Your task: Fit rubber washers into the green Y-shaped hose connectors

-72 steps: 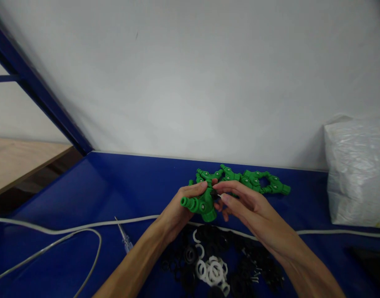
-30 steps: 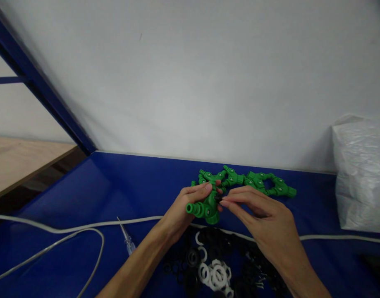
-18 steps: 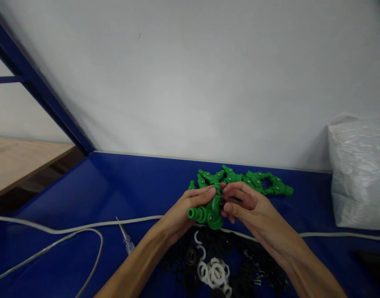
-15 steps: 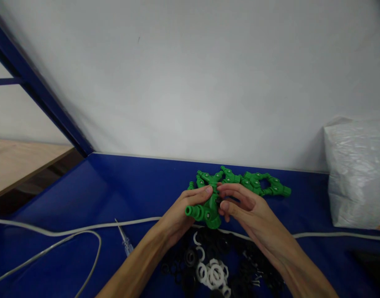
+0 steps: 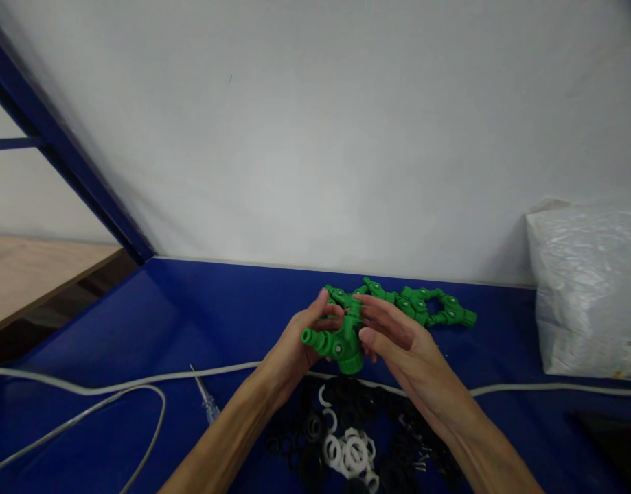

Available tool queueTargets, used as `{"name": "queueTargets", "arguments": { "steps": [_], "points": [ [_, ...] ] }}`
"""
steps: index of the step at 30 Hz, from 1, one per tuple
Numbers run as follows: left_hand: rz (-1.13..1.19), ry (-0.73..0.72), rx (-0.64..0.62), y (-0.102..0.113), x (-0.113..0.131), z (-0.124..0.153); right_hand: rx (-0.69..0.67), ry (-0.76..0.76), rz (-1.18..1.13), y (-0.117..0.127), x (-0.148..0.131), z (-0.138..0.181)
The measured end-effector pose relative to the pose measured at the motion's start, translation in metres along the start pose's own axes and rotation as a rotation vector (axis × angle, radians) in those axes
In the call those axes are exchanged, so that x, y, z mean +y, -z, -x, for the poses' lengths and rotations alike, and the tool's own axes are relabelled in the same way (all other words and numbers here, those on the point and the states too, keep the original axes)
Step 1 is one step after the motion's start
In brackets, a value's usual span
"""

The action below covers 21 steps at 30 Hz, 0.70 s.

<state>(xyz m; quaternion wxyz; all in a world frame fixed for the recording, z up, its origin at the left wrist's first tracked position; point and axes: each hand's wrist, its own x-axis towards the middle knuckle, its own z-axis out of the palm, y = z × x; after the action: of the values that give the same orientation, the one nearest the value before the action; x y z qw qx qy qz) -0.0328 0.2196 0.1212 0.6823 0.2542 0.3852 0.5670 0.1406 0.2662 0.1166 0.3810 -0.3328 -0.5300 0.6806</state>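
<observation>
A green Y-shaped hose connector [image 5: 349, 346] is held up between my hands above the blue tabletop. My left hand [image 5: 297, 343] supports it from the left and behind, its thumb lifted off the connector. My right hand [image 5: 400, 336] grips the right side, with the thumb against a small black part [image 5: 357, 328] on the connector; the fingertips behind are partly hidden. Below lie a pile of white rings [image 5: 353, 454] and black rings [image 5: 314, 427]. More green hose connectors [image 5: 452, 312] rest behind my hands.
A clear-handled screwdriver [image 5: 208, 401] lies left of my left forearm. White cable [image 5: 88, 391] runs across the table [image 5: 202, 309]. At right stand a plastic-wrapped package [image 5: 588, 288] and a dark flat object [image 5: 611, 439]. A pale wall [image 5: 315, 137] rises behind.
My left thumb has come up off the connector and moved left. My right thumb has shifted slightly onto the black part. The view has moved a little.
</observation>
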Motion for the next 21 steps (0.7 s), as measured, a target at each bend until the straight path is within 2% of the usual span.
{"name": "queueTargets", "arguments": {
  "steps": [3,6,10,15,18,21],
  "points": [
    [0.115,-0.024,-0.094,-0.003,-0.002,0.000,0.076,0.064,-0.085,-0.002,0.003,-0.003],
    [0.006,-0.156,-0.115,-0.008,-0.011,0.000,0.082,0.097,-0.131,-0.004,0.007,-0.006],
    [-0.082,-0.196,-0.013,-0.012,-0.024,-0.002,0.084,0.126,-0.118,-0.006,0.014,-0.007],
    [-0.024,-0.174,0.057,-0.011,-0.026,-0.005,0.088,0.167,-0.032,-0.009,0.015,-0.011],
    [0.024,-0.174,0.050,-0.010,-0.023,-0.006,0.097,0.233,0.150,0.000,-0.001,-0.008],
    [0.052,-0.179,0.032,-0.008,-0.019,-0.007,0.275,0.315,0.573,0.030,-0.022,0.013]
  ]
}}
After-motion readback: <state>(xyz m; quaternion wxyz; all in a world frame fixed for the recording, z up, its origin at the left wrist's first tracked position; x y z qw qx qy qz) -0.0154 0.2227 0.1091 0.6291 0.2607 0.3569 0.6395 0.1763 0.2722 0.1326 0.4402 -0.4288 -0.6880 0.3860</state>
